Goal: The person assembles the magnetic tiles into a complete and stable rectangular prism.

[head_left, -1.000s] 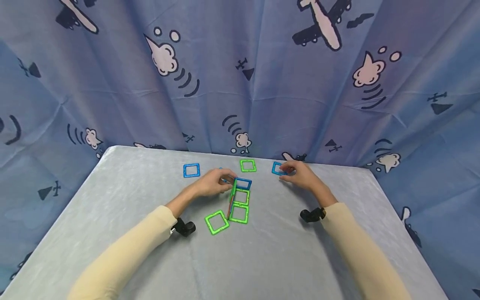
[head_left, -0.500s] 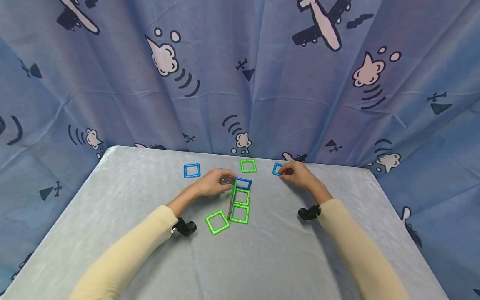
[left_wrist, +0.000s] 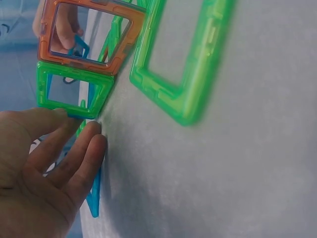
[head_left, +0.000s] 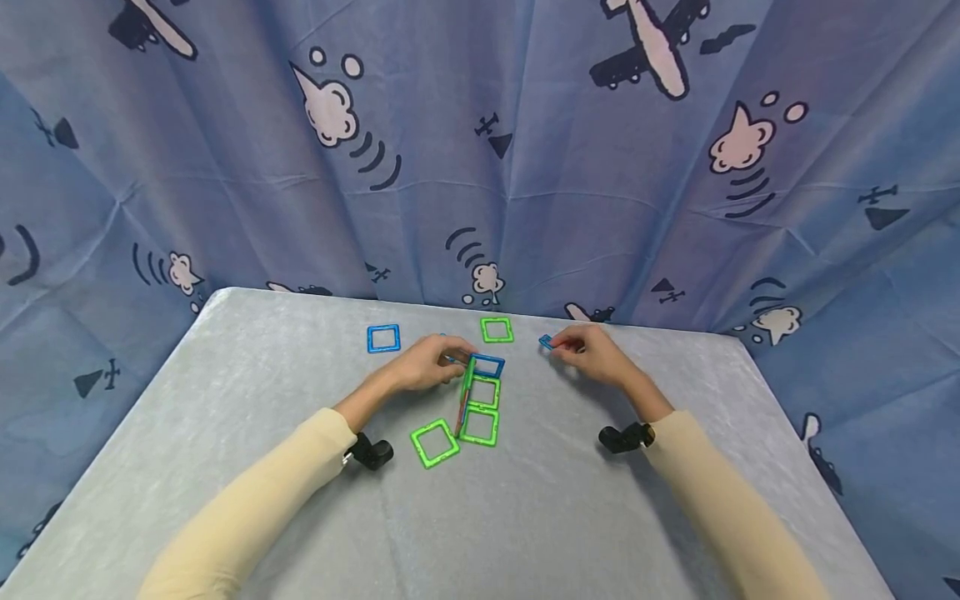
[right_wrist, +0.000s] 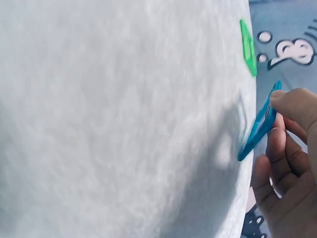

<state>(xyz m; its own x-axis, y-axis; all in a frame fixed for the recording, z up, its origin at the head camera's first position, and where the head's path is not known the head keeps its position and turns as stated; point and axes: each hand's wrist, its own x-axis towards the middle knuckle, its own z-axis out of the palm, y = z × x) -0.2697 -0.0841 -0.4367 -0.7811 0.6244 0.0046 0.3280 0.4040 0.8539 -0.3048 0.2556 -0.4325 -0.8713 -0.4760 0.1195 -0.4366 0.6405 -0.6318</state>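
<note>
My right hand (head_left: 597,353) pinches a blue square magnetic tile (right_wrist: 262,119) between thumb and fingers, tilted up at the table's far side. My left hand (head_left: 429,364) is at the far end of a standing row of tiles, its fingertips touching the green tile (left_wrist: 74,90) there; the fingers are lightly bent. An orange tile (left_wrist: 89,62) adjoins that green one. Along the row's right side lie flat a dark blue tile (head_left: 487,375) and two green tiles (head_left: 480,442). Another blue tile (left_wrist: 94,198) is partly hidden behind the left hand.
A loose green tile (head_left: 435,463) lies near the row's close end. Further back are a blue tile (head_left: 384,350) at left and a green tile (head_left: 497,340) in the middle. A patterned curtain (head_left: 420,150) hangs behind the grey-covered table (head_left: 525,517).
The right hand has taken hold of the blue tile on the right and tilted it up off the cloth, moving it slightly left. The left hand stays by the standing row.
</note>
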